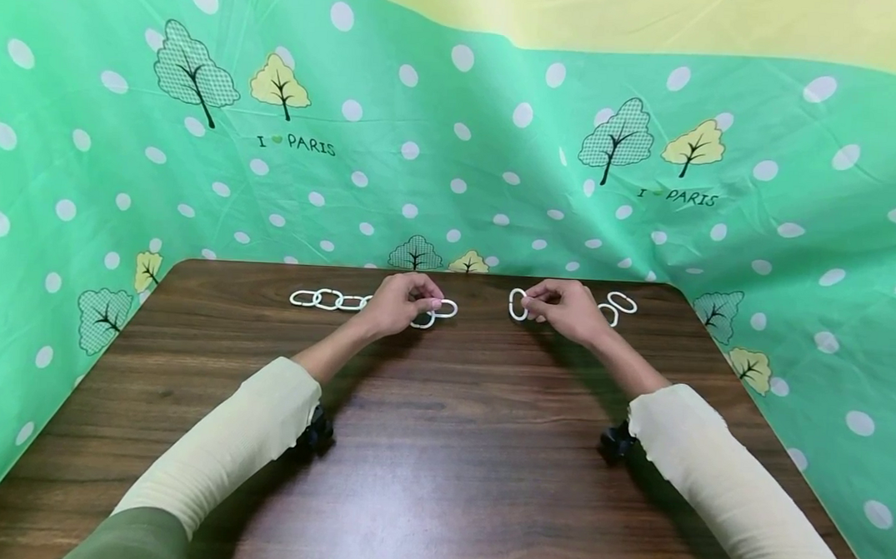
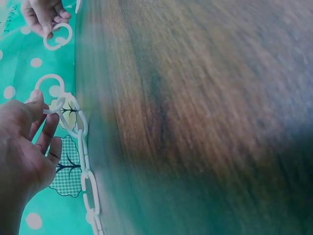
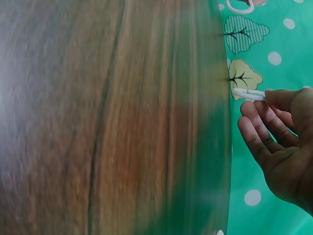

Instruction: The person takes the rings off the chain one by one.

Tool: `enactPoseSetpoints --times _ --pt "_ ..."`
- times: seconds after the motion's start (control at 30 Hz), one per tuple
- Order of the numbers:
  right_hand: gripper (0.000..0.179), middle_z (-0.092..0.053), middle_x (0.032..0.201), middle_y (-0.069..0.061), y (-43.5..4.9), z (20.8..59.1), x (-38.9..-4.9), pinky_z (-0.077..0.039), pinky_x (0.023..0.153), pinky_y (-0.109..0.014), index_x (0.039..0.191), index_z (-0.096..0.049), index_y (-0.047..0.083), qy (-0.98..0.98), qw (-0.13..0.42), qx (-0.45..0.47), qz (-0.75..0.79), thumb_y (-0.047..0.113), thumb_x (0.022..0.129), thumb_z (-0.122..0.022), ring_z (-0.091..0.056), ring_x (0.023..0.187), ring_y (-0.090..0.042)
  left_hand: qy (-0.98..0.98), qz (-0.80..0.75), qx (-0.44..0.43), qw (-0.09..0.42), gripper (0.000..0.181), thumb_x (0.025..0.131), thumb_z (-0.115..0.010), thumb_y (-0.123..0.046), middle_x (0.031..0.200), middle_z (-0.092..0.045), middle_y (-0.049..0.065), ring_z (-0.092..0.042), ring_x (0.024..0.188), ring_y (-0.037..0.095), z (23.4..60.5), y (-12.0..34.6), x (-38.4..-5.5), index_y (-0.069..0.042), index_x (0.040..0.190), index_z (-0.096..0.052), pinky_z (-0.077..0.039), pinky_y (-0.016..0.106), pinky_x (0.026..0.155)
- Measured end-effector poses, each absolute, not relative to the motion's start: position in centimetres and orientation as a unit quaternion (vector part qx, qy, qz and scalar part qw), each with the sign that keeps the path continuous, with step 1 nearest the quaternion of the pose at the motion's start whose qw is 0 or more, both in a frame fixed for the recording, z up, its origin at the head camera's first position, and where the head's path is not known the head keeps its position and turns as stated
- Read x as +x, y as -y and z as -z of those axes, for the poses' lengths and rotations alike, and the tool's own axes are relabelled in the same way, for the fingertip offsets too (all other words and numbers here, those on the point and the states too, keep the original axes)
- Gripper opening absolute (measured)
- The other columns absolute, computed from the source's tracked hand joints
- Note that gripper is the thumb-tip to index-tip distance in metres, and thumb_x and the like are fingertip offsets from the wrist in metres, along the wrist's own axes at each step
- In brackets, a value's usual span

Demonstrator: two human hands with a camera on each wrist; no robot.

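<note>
White oval links joined into a chain (image 1: pixel 329 299) lie along the far part of the wooden table. My left hand (image 1: pixel 402 304) pinches the chain near its right end between thumb and finger, and the end link (image 2: pixel 50 78) sticks out past the fingertips. To the right, across a gap, my right hand (image 1: pixel 564 310) pinches a single white link (image 1: pixel 518 304), held upright and apart from the chain. In the right wrist view this link (image 3: pixel 249 94) shows edge-on between thumb and fingers. Part of the chain is hidden behind my left hand in the head view.
Two more white links rest beyond my right hand: one loose link (image 1: pixel 622 302) and another link (image 1: pixel 609 315) partly covered by the hand. The dark wooden table (image 1: pixel 441 446) ends at a green dotted cloth (image 1: pixel 453 171) that hangs behind and at both sides.
</note>
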State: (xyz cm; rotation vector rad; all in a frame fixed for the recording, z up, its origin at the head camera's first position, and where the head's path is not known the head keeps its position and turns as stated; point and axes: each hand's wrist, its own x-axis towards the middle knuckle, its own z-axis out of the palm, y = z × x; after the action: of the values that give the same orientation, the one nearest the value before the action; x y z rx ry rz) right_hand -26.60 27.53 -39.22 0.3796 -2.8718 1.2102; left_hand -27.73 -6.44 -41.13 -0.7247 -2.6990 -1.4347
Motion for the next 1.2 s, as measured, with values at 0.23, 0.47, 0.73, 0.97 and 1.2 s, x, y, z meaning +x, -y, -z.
enactPoseSetpoints --times 0.23,0.47,0.73,0.97,1.2 --pt "0.027 -0.085 0.101 -0.019 -28.7 39.1 -26.6 -0.065 0.077 -0.036 0.12 -0.082 0.001 0.919 -0.004 0.102 -0.381 0.025 0.111 -0.075 -0.081 0.092 -0.035 0.856 0.462 -0.231 0.0 0.009 0.105 -0.08 -0.01 0.103 -0.079 0.013 -0.073 0.097 0.025 41.0 6.4 -27.7 -0.004 0.111 -0.082 -0.056 0.031 0.087" --pt "0.029 -0.084 0.098 -0.017 -29.6 39.4 -26.7 -0.066 0.076 -0.035 0.118 -0.081 -0.001 0.915 -0.01 0.077 -0.395 0.026 0.111 -0.075 -0.081 0.085 -0.025 0.858 0.459 -0.228 0.005 0.008 0.105 -0.08 -0.01 0.102 -0.079 0.011 -0.072 0.097 0.024 41.1 6.4 -27.8 -0.004 0.11 -0.082 -0.057 0.031 0.088" --pt "0.03 -0.083 0.1 -0.02 -31.0 39.6 -26.9 -0.069 0.078 -0.03 0.12 -0.079 -0.007 0.904 -0.022 0.06 -0.422 0.021 0.112 -0.073 -0.079 0.084 -0.016 0.859 0.457 -0.232 0.001 0.008 0.105 -0.08 -0.011 0.102 -0.079 0.011 -0.072 0.096 0.022 41.1 6.4 -27.8 -0.004 0.11 -0.082 -0.056 0.03 0.088" --pt "0.033 -0.083 0.104 -0.022 -32.5 39.8 -27.1 -0.068 0.076 -0.028 0.125 -0.076 -0.01 0.905 -0.032 0.042 -0.421 0.02 0.113 -0.071 -0.079 0.083 -0.012 0.86 0.457 -0.228 -0.004 0.008 0.105 -0.08 -0.01 0.103 -0.079 0.011 -0.072 0.096 0.023 41.0 6.4 -27.6 -0.004 0.111 -0.082 -0.056 0.03 0.088" --pt "0.035 -0.084 0.106 -0.026 -33.8 39.6 -27.4 -0.069 0.075 -0.032 0.127 -0.076 -0.011 0.911 -0.033 0.025 -0.41 0.021 0.113 -0.071 -0.082 0.083 -0.015 0.858 0.459 -0.231 0.003 0.008 0.105 -0.079 -0.009 0.102 -0.079 0.011 -0.071 0.095 0.022 41.0 6.4 -27.9 -0.003 0.11 -0.082 -0.056 0.029 0.086"
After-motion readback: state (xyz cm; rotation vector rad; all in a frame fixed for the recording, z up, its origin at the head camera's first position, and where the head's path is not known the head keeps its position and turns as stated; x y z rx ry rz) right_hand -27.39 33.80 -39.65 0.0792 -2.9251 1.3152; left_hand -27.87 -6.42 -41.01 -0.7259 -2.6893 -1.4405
